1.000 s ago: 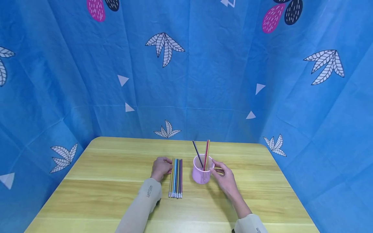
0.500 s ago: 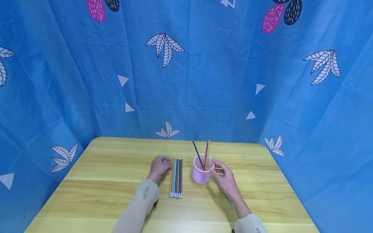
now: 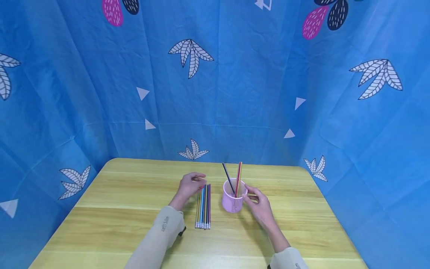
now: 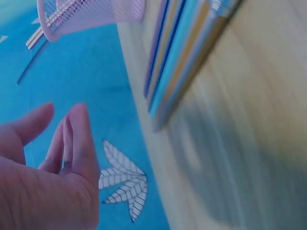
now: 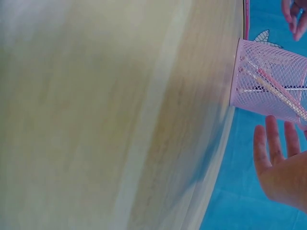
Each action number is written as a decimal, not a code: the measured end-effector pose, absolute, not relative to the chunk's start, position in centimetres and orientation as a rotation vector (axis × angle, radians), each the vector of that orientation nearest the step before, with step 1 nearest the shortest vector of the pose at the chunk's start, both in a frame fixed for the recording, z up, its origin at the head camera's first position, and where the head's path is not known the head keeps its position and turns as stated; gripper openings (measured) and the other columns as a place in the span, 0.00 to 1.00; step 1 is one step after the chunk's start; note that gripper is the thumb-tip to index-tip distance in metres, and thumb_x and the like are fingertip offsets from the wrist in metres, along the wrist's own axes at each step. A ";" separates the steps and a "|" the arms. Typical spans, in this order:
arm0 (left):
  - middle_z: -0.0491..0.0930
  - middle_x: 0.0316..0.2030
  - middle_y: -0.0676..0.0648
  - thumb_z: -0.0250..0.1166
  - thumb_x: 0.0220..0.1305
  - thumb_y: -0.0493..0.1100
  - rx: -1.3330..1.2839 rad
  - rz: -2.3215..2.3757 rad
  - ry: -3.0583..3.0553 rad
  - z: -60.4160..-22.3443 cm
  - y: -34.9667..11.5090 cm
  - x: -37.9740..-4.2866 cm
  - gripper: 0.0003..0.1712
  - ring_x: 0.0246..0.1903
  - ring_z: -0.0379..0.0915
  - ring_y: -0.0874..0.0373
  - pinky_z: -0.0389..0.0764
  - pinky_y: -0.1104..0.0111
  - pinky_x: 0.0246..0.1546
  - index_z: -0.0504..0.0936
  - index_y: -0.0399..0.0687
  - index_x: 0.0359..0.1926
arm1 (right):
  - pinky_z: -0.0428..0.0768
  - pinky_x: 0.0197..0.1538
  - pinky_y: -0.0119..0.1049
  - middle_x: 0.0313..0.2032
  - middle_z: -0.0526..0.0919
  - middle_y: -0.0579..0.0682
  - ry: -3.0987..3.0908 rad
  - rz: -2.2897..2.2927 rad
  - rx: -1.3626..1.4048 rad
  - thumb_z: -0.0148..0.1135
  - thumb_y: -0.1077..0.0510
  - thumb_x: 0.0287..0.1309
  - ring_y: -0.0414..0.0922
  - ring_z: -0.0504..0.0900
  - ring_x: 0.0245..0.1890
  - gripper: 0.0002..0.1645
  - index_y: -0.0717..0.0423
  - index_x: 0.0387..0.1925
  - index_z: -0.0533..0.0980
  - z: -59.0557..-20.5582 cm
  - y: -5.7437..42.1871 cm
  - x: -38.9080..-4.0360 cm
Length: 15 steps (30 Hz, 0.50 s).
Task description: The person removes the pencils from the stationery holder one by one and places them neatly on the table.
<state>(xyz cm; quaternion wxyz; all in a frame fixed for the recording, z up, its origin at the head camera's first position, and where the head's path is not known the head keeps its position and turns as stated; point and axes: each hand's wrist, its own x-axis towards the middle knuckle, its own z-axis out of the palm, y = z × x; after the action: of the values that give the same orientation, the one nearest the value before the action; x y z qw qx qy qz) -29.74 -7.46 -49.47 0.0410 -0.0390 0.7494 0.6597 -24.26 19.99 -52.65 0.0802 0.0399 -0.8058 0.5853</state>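
Note:
A pink mesh pencil cup (image 3: pixel 231 204) stands on the table with a dark pencil (image 3: pixel 228 177) leaning left and red and yellow pencils (image 3: pixel 238 179) leaning right. My right hand (image 3: pixel 262 207) holds its right rim between thumb and forefinger; in the right wrist view the other fingers (image 5: pixel 273 141) spread beside the mesh wall. Several pencils (image 3: pixel 203 209) lie side by side left of the cup, eraser ends towards me. Over their far ends hovers my left hand (image 3: pixel 189 186), fingers loosely bent. The left wrist view shows nothing between its thumb and fingers (image 4: pixel 82 139).
The wooden table (image 3: pixel 134 209) reaches out on both sides of the hands. A blue patterned curtain (image 3: pixel 248 93) hangs along its back edge and both sides.
My left hand has moved from the left side of the pencil row, up and rightward, over its far end. My right hand and the cup have stayed in place.

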 end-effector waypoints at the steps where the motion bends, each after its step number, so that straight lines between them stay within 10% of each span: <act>1: 0.81 0.49 0.39 0.68 0.67 0.34 -0.099 2.021 2.294 -49.4 -7.2 -29.8 0.20 0.49 0.82 0.40 0.89 0.56 0.54 0.81 0.37 0.59 | 0.85 0.61 0.37 0.63 0.80 0.61 -2.411 1.753 0.113 0.67 0.60 0.68 0.58 0.82 0.58 0.27 0.58 0.67 0.75 -52.6 20.0 -24.3; 15: 0.82 0.54 0.40 0.69 0.69 0.41 0.126 2.018 2.316 -49.2 -2.5 -30.6 0.22 0.51 0.82 0.47 0.86 0.54 0.59 0.81 0.42 0.61 | 0.85 0.63 0.44 0.64 0.79 0.63 -2.413 1.762 0.115 0.67 0.60 0.67 0.59 0.82 0.59 0.28 0.59 0.67 0.74 -52.5 20.0 -24.4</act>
<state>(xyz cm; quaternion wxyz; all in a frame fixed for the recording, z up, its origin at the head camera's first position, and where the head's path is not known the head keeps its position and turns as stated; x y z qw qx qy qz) -30.61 -2.54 -49.17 0.0335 0.0409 0.7530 0.6559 -24.41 19.96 -52.47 0.0754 0.0385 -0.8047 0.5876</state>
